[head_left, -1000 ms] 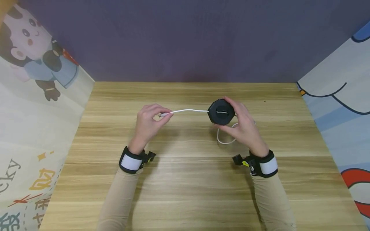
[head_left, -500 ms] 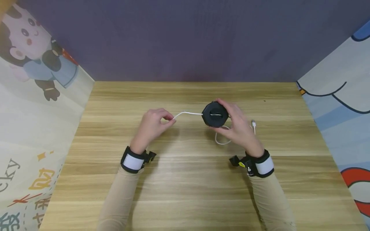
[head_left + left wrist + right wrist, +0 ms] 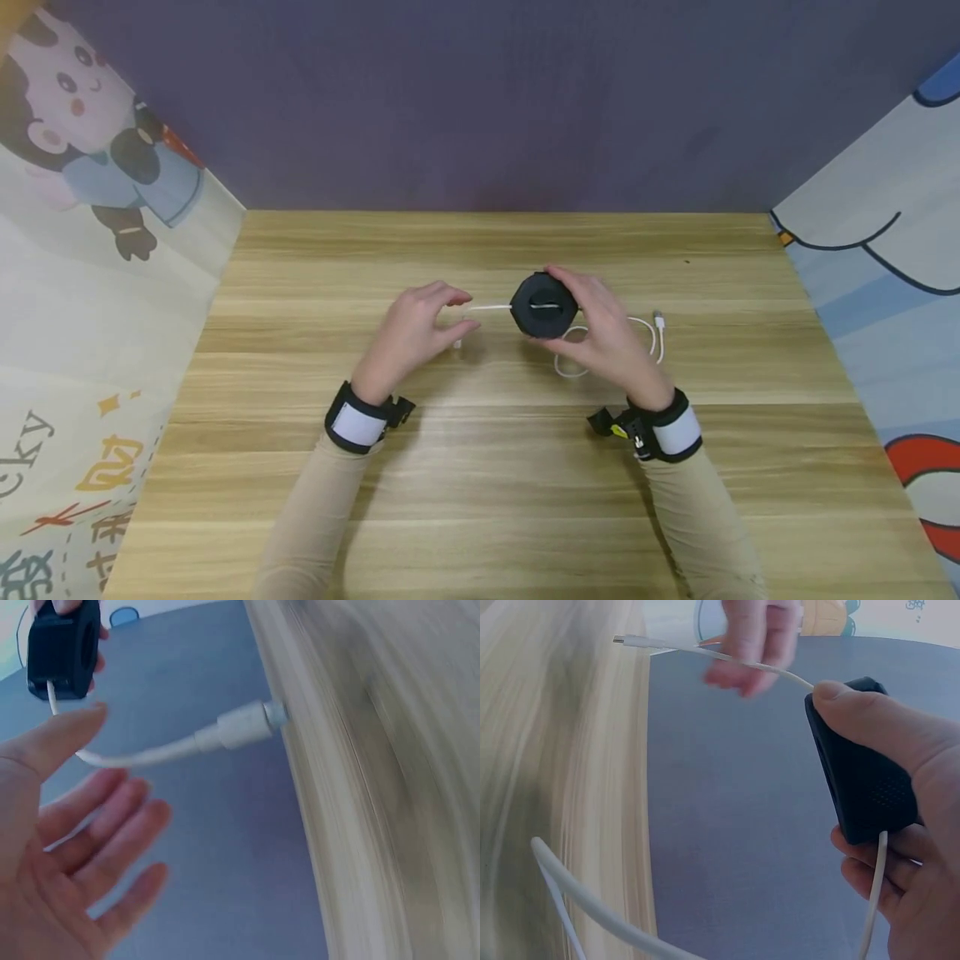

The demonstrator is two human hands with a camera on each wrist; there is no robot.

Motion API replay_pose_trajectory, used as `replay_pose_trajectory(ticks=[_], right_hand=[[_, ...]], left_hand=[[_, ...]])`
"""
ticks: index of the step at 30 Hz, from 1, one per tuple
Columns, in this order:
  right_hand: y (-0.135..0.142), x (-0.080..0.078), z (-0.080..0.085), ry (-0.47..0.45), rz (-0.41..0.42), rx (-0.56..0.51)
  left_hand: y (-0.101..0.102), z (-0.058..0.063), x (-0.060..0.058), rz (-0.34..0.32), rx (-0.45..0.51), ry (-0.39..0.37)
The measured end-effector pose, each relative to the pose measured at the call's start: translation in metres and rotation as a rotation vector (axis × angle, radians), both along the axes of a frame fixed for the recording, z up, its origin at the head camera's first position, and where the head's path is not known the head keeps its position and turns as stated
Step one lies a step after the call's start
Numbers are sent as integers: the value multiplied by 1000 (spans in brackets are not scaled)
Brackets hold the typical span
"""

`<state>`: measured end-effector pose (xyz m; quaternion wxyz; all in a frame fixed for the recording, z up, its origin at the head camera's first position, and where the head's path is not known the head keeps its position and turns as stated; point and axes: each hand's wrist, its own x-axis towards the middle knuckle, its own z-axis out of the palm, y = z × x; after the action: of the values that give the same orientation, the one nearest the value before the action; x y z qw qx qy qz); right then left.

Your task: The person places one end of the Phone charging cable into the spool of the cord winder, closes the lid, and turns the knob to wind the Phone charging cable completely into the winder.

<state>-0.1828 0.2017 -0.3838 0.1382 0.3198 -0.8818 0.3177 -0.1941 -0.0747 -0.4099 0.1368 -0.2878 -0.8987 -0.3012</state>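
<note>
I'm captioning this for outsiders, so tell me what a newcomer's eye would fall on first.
Likely the black case, gripped by the right hand above the wooden table. Next, the white cable running from its side toward the left hand, whose thumb and fingers are parted. Then perhaps the large cartoon figure on the wall at the picture's left.

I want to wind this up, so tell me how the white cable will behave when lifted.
The white cable probably flexes easily: it curves in a loose loop near the right hand. It looks thin, so it is likely light. The connector near the left hand may swing, since no fingers pinch it.
</note>
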Motion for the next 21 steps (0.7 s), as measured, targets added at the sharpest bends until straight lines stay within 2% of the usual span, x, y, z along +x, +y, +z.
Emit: replay_pose_trajectory(ticks=[4, 8, 14, 21], right_hand=[[-3, 1, -1, -7, 18, 15], [-8, 1, -2, 8, 47, 13], [-13, 3, -4, 31, 88, 5], [-14, 5, -2, 38, 90, -7]], left_hand=[[8, 3, 2, -61, 102, 125], [15, 5, 5, -84, 170, 222], [22, 4, 9, -92, 196, 292], [22, 3, 9, -98, 217, 373]])
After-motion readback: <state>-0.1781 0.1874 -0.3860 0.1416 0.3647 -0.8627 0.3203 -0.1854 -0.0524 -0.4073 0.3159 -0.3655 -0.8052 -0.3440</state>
